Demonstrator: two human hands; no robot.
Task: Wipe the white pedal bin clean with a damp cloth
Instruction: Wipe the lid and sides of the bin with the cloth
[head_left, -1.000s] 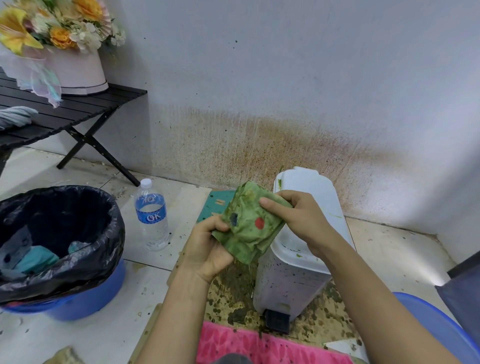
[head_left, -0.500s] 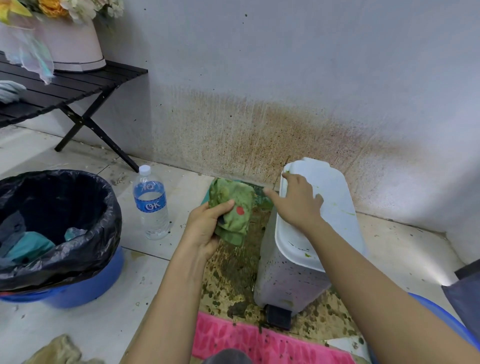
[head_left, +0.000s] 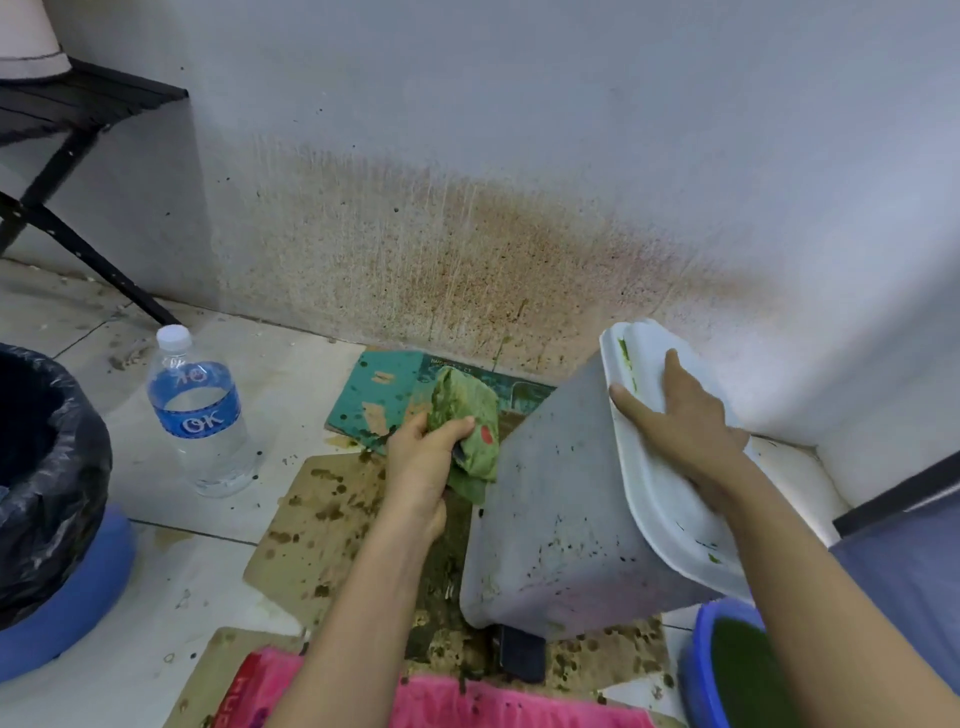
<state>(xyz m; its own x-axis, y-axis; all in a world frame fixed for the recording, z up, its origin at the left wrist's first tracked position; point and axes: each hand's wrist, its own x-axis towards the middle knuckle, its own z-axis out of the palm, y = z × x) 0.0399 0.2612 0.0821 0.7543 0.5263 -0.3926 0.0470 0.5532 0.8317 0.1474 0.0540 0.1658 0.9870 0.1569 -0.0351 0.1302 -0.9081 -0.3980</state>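
The white pedal bin (head_left: 550, 519) stands tilted to the right on stained cardboard, its grey-white side speckled with dark spots and its black pedal (head_left: 519, 657) at the bottom. Green smears mark the white lid (head_left: 670, 499). My right hand (head_left: 675, 415) lies flat on the lid with the fingers spread. My left hand (head_left: 423, 467) grips a folded green cloth (head_left: 467, 421) with a red dot, held against the upper left edge of the bin's side.
A water bottle (head_left: 200, 415) stands on the tiles to the left. A blue tub lined with a black bag (head_left: 47, 499) sits at the far left. A blue bowl (head_left: 727, 670) with green liquid is at the lower right. Stained cardboard (head_left: 322, 530) and a pink sheet (head_left: 441, 701) cover the floor.
The bin has tipped to the right under my right hand, which moved onto the lid. My left hand brought the cloth to the bin's side. The view has dropped lower.
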